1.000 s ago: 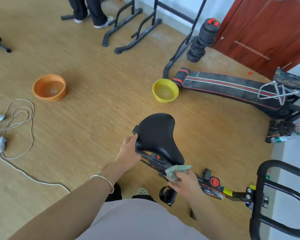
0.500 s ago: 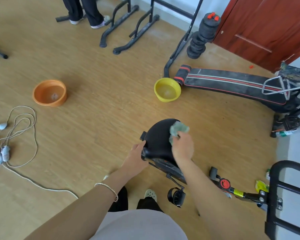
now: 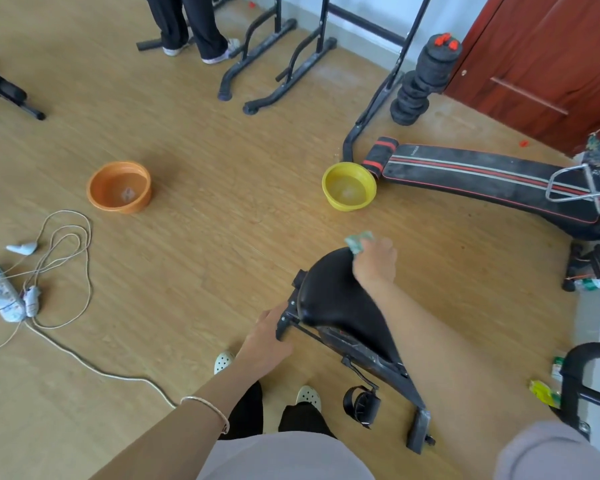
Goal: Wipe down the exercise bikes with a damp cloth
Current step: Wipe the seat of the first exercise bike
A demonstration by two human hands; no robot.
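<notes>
The exercise bike's black saddle (image 3: pixel 329 292) stands in front of me, with its dark frame (image 3: pixel 378 362) running down to the right and a pedal (image 3: pixel 361 405) below. My right hand (image 3: pixel 376 261) presses a crumpled pale green cloth (image 3: pixel 358 241) against the saddle's far tip. My left hand (image 3: pixel 265 341) grips the bracket at the saddle's near left edge. Part of the saddle and frame is hidden under my right forearm.
A yellow basin (image 3: pixel 349 190) and an orange basin (image 3: pixel 119 187) sit on the wooden floor ahead. A sit-up bench (image 3: pixel 482 178), stacked weights (image 3: pixel 416 88), rack legs (image 3: pixel 278 64) and a standing person (image 3: pixel 191 26) are beyond. White cable and power strip (image 3: pixel 4 292) lie left. Black handlebar (image 3: pixel 579 372) at right.
My right hand has carried the cloth from the frame below the saddle up over the saddle to its far tip. My left hand stays at the saddle's left edge.
</notes>
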